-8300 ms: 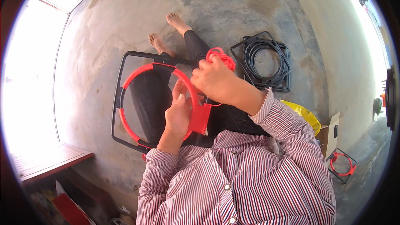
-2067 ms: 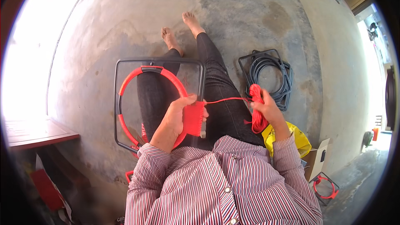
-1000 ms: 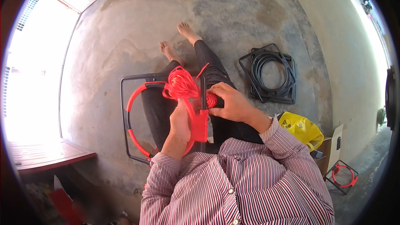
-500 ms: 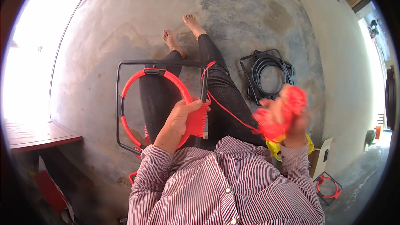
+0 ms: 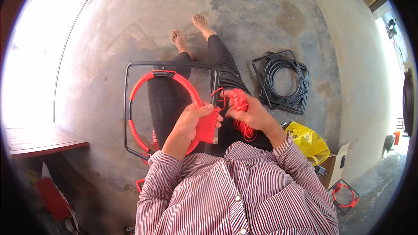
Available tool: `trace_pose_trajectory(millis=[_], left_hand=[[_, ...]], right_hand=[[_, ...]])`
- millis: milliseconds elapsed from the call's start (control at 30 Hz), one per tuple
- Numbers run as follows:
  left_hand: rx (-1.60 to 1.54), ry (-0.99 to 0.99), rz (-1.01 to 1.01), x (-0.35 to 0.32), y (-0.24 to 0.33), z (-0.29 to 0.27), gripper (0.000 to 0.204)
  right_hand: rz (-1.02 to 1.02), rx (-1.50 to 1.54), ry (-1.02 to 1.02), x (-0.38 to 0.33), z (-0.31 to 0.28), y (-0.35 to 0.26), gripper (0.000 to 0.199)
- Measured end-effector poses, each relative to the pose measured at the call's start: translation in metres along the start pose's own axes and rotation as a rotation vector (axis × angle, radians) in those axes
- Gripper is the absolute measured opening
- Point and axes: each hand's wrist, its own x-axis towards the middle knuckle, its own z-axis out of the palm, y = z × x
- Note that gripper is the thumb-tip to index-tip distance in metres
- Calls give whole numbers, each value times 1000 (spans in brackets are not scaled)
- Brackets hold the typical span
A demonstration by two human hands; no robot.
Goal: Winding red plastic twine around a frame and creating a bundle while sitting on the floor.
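Note:
Over my lap lies a black square frame (image 5: 125, 104) with an inner ring. Red coverings (image 5: 186, 85) wrap most of that ring. My left hand (image 5: 190, 122) is closed on the ring's right side, its thumb over a flat red piece (image 5: 206, 127) with stitches along its edge. Close by on the right, my right hand (image 5: 250, 115) grips a bundle of red cord (image 5: 238, 100), and loops hang below the fingers. From the bundle, a strand runs to the frame's right bar. My left fingertips are partly hidden behind the red piece.
Several black frames (image 5: 283, 80) lie stacked on the floor to the right. Near my right elbow are a yellow bag (image 5: 308, 141) and an open cardboard box (image 5: 337, 165). Another red-and-black ring frame (image 5: 345, 195) lies beyond. A reddish-brown table edge (image 5: 56, 144) stands at left.
My right hand has swung left from beside the yellow bag to the frame's right bar, carrying the cord bundle. The stretched strand is now slack. My left hand keeps its grip.

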Motion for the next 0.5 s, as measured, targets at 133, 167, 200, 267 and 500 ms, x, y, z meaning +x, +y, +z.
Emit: trace_pose_trajectory(millis=[133, 167, 200, 267, 500], left_hand=[[-14, 49, 3, 1, -1, -1, 18], [-14, 56, 8, 0, 1, 2, 18], [10, 40, 48, 2, 2, 6, 19], [27, 39, 93, 3, 2, 6, 21], [73, 71, 4, 15, -1, -7, 21]], right_hand=[[158, -126, -63, -18, -12, -48, 25], [235, -36, -30, -28, -18, -60, 21], [245, -46, -26, -42, -25, -70, 21], [157, -22, -97, -65, -31, -79, 13], [-58, -17, -308, -77, 1, -71, 16]])
